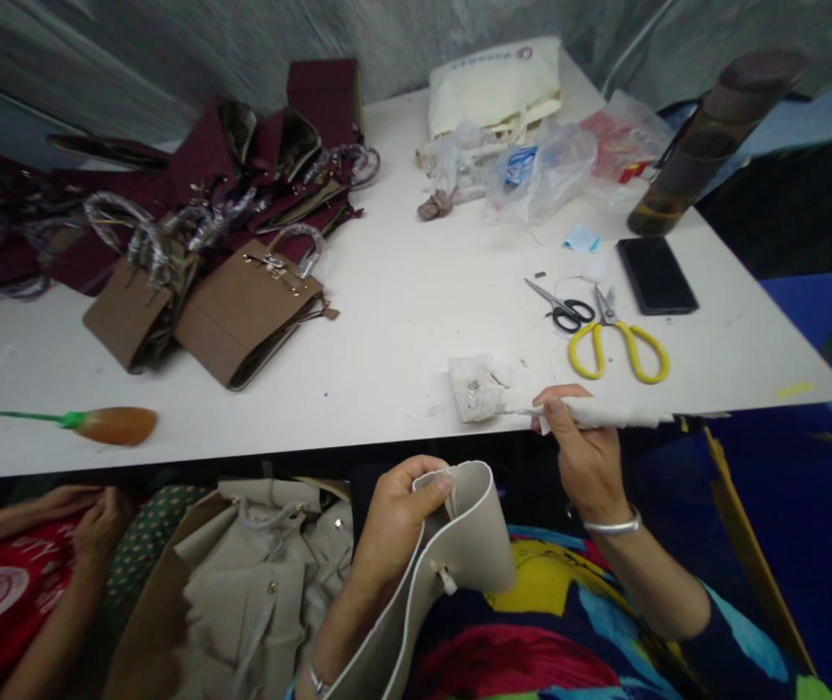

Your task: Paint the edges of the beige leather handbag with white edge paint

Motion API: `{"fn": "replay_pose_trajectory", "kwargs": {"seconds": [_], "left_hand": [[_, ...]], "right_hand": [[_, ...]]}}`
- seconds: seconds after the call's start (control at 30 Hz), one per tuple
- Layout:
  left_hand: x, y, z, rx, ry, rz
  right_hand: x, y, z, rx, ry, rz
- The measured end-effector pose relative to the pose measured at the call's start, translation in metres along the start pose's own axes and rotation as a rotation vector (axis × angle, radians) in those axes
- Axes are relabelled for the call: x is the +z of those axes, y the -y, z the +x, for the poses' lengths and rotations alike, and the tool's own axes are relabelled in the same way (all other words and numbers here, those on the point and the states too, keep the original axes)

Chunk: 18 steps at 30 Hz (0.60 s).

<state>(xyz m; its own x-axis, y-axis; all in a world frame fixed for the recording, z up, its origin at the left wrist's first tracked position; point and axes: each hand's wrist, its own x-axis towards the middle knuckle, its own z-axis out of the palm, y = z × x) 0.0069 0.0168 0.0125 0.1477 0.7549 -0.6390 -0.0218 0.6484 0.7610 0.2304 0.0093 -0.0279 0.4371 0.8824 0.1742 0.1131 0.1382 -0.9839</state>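
Left hand [391, 520] closed on top rim of cream panel [470, 549]; panel curls open, off the table [387, 350], on the person's side of its front edge. Risk: that rim pinch looks like the only hold, so a loose grip could let the panel slip or twist. Panel is in the left hand, mostly right of the fingers; apart from the right hand, to its lower left. Cream pieces [245, 608] pile farther left, near a co-worker's hands [99, 530].

Right hand [591, 462] gripping white-wrapped tool [609, 413] at front edge, thin tip at white block [474, 394]; contact unclear. Risk: a hard pull could drag the block off that edge; a wide swing could knock yellow scissors [606, 316].

Farther: black scissors [569, 311], phone [656, 276] by right edge, brown bag [241, 316] left, bottle [711, 146] toward far right corner.
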Motion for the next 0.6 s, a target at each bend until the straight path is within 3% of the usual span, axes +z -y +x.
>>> {"fn": "replay_pose_trajectory", "kwargs": {"seconds": [0.1, 0.2, 0.6], "left_hand": [[-0.013, 0.003, 0.007, -0.007, -0.023, -0.105], [-0.018, 0.004, 0.014, -0.028, -0.016, -0.142], [-0.010, 0.002, 0.019, -0.152, 0.040, -0.215]], "right_hand": [[0.002, 0.003, 0.012, -0.105, 0.001, -0.161], [0.005, 0.003, 0.015, -0.176, 0.088, -0.171], [0.007, 0.000, 0.017, -0.181, 0.240, -0.224]]}}
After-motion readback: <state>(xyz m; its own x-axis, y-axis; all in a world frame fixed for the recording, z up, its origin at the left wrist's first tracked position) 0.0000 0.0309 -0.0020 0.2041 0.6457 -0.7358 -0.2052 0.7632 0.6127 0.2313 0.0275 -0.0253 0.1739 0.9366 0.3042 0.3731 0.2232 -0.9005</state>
